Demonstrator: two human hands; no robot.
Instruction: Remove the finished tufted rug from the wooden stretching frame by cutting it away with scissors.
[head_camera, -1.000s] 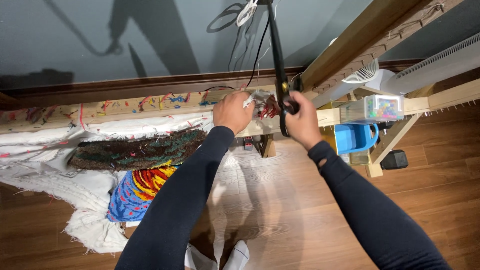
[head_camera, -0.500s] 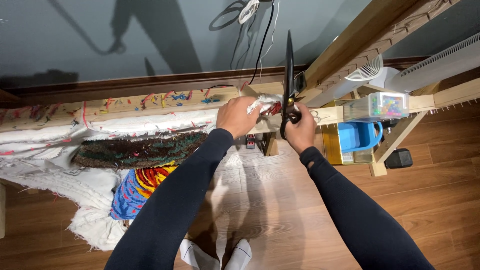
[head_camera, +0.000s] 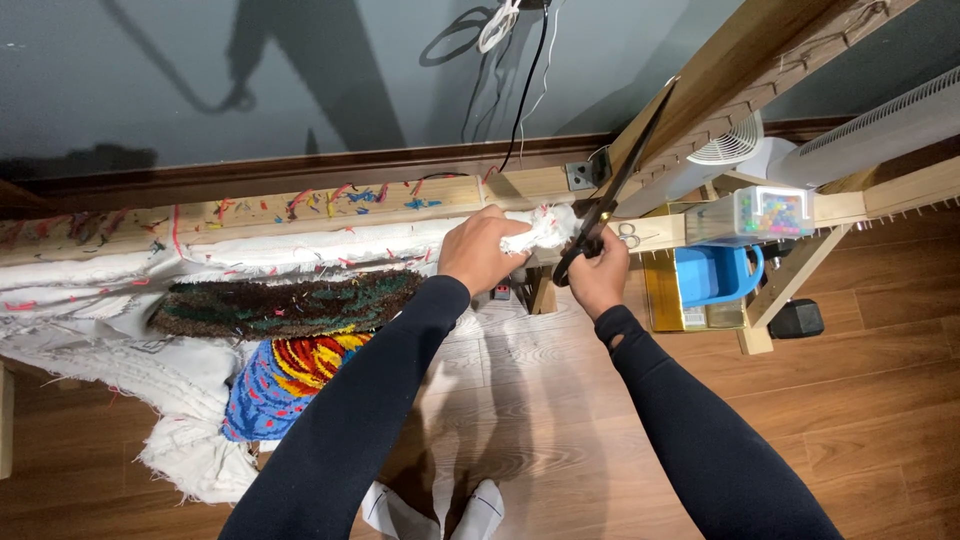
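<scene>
Since a moment ago the scissors (head_camera: 612, 180) have tilted rightward, blades leaning along the wooden frame (head_camera: 330, 205). Right hand (head_camera: 600, 270) grips their handles; left hand (head_camera: 482, 252) clamps bunched white cloth (head_camera: 540, 232) at the frame's edge, so cutting looks close.

Bare wooden floor (head_camera: 560, 400) below; slanted wooden beam (head_camera: 740, 60) and, seemingly, cables (head_camera: 520, 90) overhead.

white cloth (head_camera: 540, 232): woven, frayed, matt, bunched in left hand (head_camera: 478, 250). scissors (head_camera: 612, 190): dark metal blades, slight sheen, in right hand (head_camera: 600, 275). frame (head_camera: 300, 210): raw pale wood, paint-flecked. rug (head_camera: 285, 305): tufted yarn, rough. floor (head_camera: 880, 400): smooth, satin wood. box (head_camera: 765, 212): clear plastic.
</scene>
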